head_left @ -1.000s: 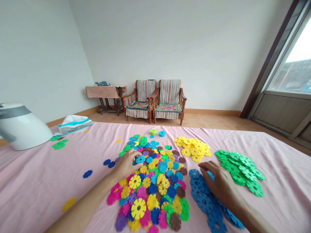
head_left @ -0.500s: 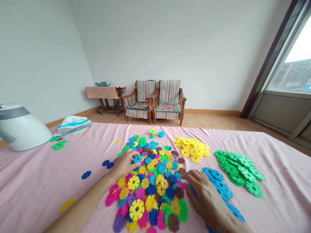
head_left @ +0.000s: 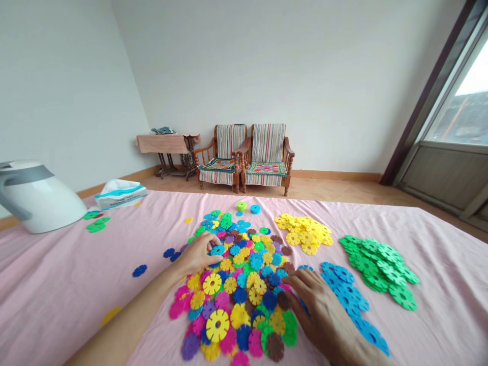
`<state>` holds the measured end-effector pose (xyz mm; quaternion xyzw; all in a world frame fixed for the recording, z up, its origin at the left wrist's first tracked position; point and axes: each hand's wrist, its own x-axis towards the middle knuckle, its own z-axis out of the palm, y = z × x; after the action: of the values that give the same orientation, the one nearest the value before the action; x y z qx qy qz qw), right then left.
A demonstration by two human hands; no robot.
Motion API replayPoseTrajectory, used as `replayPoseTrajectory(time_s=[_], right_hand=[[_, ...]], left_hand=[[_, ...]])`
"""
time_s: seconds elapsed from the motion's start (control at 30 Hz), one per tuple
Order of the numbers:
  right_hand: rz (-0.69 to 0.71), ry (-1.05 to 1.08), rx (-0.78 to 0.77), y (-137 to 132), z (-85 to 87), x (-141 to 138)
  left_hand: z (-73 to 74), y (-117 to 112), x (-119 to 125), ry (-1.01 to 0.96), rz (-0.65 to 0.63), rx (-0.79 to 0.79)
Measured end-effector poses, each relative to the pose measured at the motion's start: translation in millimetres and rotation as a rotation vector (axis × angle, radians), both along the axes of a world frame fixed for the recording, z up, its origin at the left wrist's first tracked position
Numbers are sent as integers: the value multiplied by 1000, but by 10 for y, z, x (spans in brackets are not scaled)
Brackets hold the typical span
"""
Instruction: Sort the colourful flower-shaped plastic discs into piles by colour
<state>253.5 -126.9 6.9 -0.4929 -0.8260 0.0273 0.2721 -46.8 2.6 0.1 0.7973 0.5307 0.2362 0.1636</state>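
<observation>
A heap of mixed-colour snowflake discs (head_left: 230,285) lies in front of me. At its left side my left hand (head_left: 200,254) is closed, pinching a light blue snowflake disc (head_left: 217,250) between thumb and fingers. Across the heap, my right hand (head_left: 313,297) rests low at the right edge, fingers loosely spread and fingertips near the brown and dark blue discs. Blue shows under its palm; whether that disc is touched cannot be told. Just right of this hand is a pile of blue discs (head_left: 348,297).
Yellow discs (head_left: 307,231) and green discs (head_left: 381,267) lie in piles at the right. A white kettle (head_left: 46,198) and a tissue box (head_left: 121,194) stand at the left on the pink cloth (head_left: 152,315). Two wooden chairs (head_left: 267,152) stand beyond the table.
The whole view has shifted slightly, moving things a little to the right. My left hand keeps the light blue disc; my right hand stays at the heap's right edge.
</observation>
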Motion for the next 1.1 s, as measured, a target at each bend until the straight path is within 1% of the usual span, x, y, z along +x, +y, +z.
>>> replayPoseTrajectory(time_s=[0.1, 0.17, 0.3, 0.4, 0.5, 0.57, 0.63, 0.73, 0.83, 0.9, 0.97, 1.1], right_hand=[[-2, -6, 20, -4, 6, -14], [-7, -8, 39, -11, 16, -23], [-11, 8, 68, -16, 23, -37], [-11, 24, 59, -9, 5, -41], [-3, 23, 49, 3, -12, -34], [5, 17, 53, 17, -13, -20], [4, 14, 68, 35, -11, 3], [-1, 5, 80, 67, -20, 50], [-7, -8, 82, 101, -76, 93], [-8, -17, 82, 127, -143, 106], [-8, -6, 115, 152, -221, 103], [-8, -10, 169, 177, -313, 84]], left_hand=[[-24, 7, -13, -13, 7, 0], [-1, -3, -7, -55, 22, -3], [156, -18, 90, -164, 56, 11], [290, 69, 254, -149, 40, 88], [364, 304, 480, -100, 4, 170], [382, 527, 650, -63, 10, 198], [389, 771, 823, 19, 40, 232], [399, 1110, 1056, 87, 46, 251], [410, 1368, 1223, 154, 37, 239], [411, 1488, 1291, 207, 40, 221], [402, 1571, 1332, 258, 50, 196], [359, 1653, 1375, 327, 55, 153]])
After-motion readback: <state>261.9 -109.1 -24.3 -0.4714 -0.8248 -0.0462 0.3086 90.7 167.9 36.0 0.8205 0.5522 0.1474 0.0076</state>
